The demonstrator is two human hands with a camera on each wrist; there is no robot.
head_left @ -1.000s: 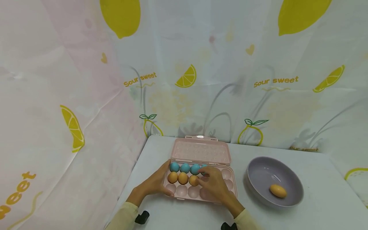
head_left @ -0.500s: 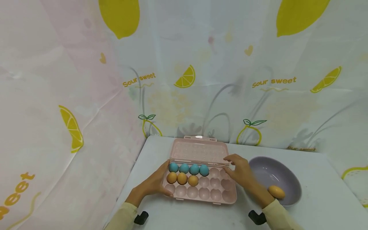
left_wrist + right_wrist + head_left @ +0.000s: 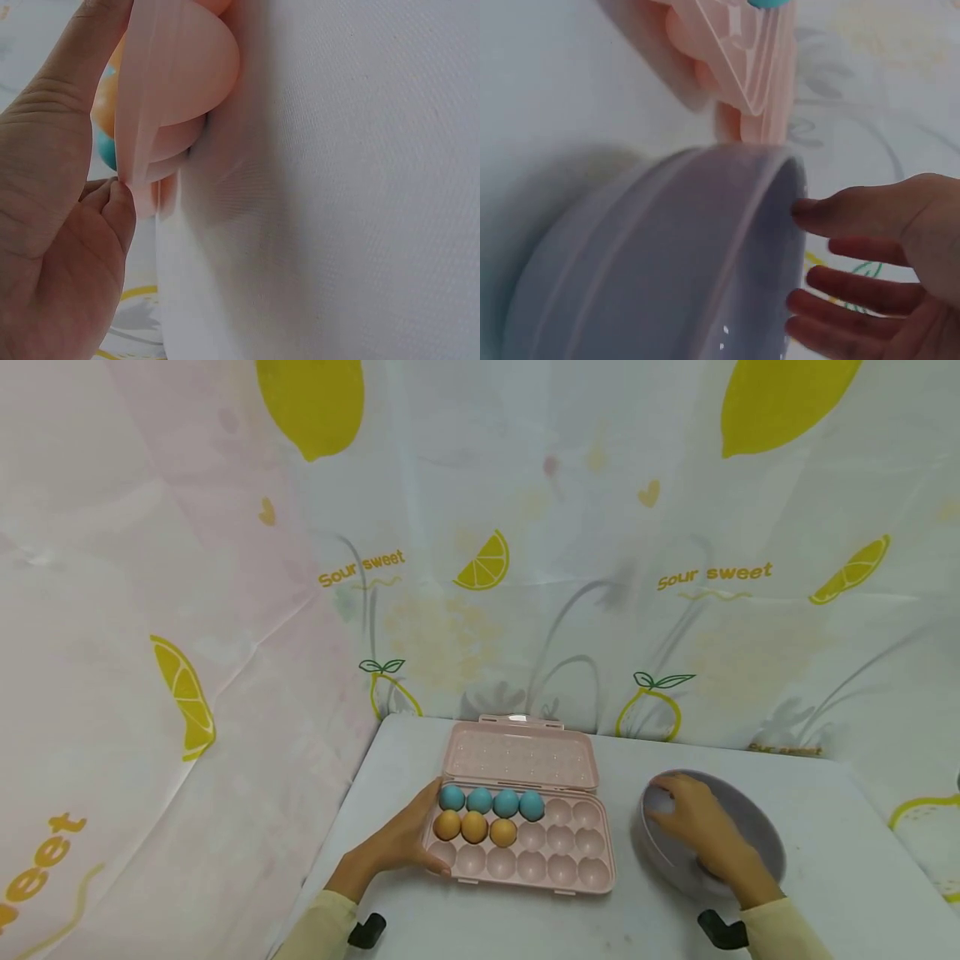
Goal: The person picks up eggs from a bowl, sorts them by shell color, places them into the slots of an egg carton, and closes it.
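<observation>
A pink plastic egg box [image 3: 561,840] lies with its lid [image 3: 521,756] folded back. Blue eggs [image 3: 506,803] sit in its back row and three orange-yellow eggs [image 3: 474,827] at the left of the middle row. My left hand [image 3: 397,839] holds the box's left end, thumb at the near corner and fingers toward the far one; the left wrist view shows fingertips at its rim [image 3: 139,150]. Over the grey-purple bowl [image 3: 761,827], my right hand [image 3: 697,818] has its fingers spread, holding nothing. The egg inside the bowl is hidden behind the hand.
Both things stand on a white table [image 3: 630,935], the bowl to the right of the box. A lemon-printed cloth [image 3: 562,527] hangs behind the table and along its left side. The front row of the box has bare hollows.
My right hand has let go of the third orange-yellow egg in the middle row and moved right, over the bowl. My left hand stays on the box.
</observation>
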